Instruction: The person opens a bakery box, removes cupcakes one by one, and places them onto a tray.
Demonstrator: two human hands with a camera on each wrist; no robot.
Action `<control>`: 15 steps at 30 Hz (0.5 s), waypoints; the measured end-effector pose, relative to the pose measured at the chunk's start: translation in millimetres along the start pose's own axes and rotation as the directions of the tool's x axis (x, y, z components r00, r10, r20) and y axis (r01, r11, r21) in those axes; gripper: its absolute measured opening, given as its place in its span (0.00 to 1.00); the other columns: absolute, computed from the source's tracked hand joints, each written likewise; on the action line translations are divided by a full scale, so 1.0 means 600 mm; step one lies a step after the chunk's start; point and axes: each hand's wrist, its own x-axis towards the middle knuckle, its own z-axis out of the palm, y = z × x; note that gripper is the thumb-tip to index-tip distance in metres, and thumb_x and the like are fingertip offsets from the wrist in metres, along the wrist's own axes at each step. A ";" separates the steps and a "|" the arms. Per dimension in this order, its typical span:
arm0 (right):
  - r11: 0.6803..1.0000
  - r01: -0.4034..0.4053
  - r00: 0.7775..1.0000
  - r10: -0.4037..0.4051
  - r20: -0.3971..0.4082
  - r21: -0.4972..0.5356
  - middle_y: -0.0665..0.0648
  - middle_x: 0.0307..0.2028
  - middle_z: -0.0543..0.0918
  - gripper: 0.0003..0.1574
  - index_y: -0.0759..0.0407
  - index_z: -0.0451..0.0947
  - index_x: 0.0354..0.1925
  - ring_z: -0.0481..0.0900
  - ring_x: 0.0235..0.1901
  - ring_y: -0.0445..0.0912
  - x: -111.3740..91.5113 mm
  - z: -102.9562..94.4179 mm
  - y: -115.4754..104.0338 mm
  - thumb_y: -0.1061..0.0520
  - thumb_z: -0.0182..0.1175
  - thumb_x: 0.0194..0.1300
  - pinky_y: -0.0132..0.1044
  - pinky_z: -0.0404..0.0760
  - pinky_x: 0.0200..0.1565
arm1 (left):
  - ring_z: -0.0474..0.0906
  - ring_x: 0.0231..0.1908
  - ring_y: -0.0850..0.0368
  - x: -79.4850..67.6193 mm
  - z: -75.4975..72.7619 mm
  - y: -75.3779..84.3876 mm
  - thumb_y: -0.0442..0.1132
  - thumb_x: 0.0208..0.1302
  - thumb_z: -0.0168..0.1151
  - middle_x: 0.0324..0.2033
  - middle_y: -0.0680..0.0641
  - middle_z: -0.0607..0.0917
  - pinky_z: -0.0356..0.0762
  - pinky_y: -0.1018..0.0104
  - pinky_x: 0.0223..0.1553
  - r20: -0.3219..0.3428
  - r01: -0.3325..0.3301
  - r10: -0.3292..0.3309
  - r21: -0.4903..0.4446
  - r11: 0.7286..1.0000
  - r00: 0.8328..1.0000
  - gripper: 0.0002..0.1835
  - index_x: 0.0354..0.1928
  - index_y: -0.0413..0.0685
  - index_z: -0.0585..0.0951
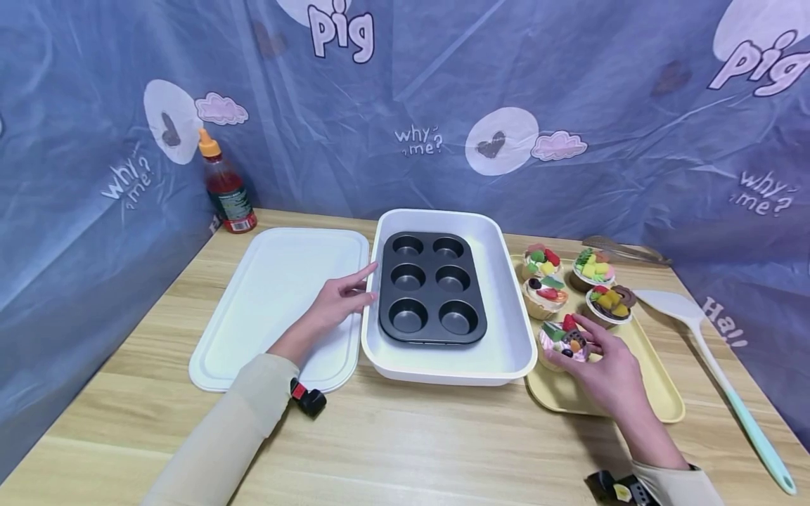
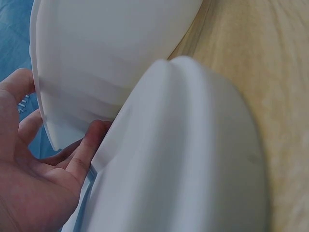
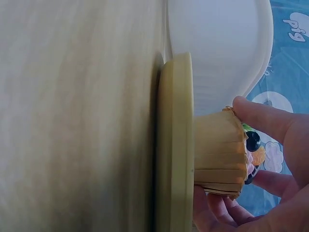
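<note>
In the head view my left hand (image 1: 335, 302) reaches to the left side of the white basin (image 1: 512, 330), its extended fingertips touching the rim. The left wrist view shows the same hand (image 2: 43, 164) beside the basin wall (image 2: 120, 48). A black muffin pan (image 1: 430, 281) with several round cups lies inside the basin. My right hand (image 1: 607, 365) grips a toy cupcake (image 1: 565, 342) with thumb and fingers around its sides. From the right wrist, this cupcake (image 3: 219, 152) has a tan pleated cup, its base at the yellow tray's rim (image 3: 181, 145).
Several other cupcakes (image 1: 545, 295) stand on the yellow tray (image 1: 661, 400). A white cutting board (image 1: 278, 295) lies left of the basin. A sauce bottle (image 1: 229, 190) stands at the back left, a spatula (image 1: 715, 351) lies at right, and metal tongs (image 1: 623, 249) lie behind the tray.
</note>
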 end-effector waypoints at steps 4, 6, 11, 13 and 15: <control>1.000 0.019 1.000 -0.019 0.000 -0.010 0.78 0.59 0.77 0.56 0.62 0.65 0.73 0.75 0.56 0.73 0.000 0.000 0.001 0.43 0.77 0.54 0.65 0.73 0.53 | 0.82 0.43 0.60 -0.001 0.001 0.000 0.39 0.69 0.63 0.53 0.36 0.81 0.85 0.67 0.45 -0.001 -0.001 0.001 -0.007 1.000 1.000 0.33 0.74 0.60 0.68; 1.000 0.025 1.000 -0.025 0.002 -0.013 0.78 0.59 0.77 0.57 0.62 0.65 0.73 0.75 0.56 0.73 0.000 -0.001 0.002 0.43 0.77 0.54 0.66 0.73 0.53 | 0.83 0.43 0.59 -0.001 0.001 0.000 0.39 0.69 0.63 0.52 0.35 0.81 0.85 0.67 0.46 -0.001 -0.004 0.004 -0.007 1.000 1.000 0.33 0.74 0.60 0.68; 0.999 0.045 0.999 -0.045 -0.002 -0.018 0.77 0.57 0.78 0.56 0.62 0.65 0.73 0.76 0.54 0.72 0.000 -0.001 0.003 0.42 0.77 0.54 0.65 0.74 0.51 | 0.82 0.43 0.59 0.000 0.000 -0.001 0.39 0.69 0.63 0.52 0.36 0.81 0.85 0.67 0.46 -0.003 0.001 -0.001 -0.006 1.000 1.000 0.33 0.74 0.61 0.68; 0.998 0.057 0.998 -0.057 -0.004 -0.022 0.77 0.57 0.78 0.57 0.63 0.65 0.72 0.76 0.54 0.72 0.001 -0.001 0.003 0.43 0.77 0.53 0.65 0.74 0.51 | 0.82 0.43 0.59 0.000 0.000 -0.001 0.39 0.68 0.63 0.52 0.36 0.81 0.85 0.67 0.46 -0.003 0.005 -0.005 -0.006 1.000 1.000 0.33 0.74 0.61 0.68; 0.997 0.067 0.998 -0.067 0.000 -0.026 0.78 0.57 0.78 0.58 0.64 0.64 0.73 0.76 0.54 0.73 0.001 -0.002 0.003 0.43 0.78 0.53 0.66 0.74 0.51 | 0.82 0.44 0.58 0.000 0.000 0.000 0.40 0.68 0.63 0.52 0.36 0.81 0.85 0.66 0.47 -0.004 0.008 -0.008 -0.004 1.000 1.000 0.33 0.74 0.61 0.68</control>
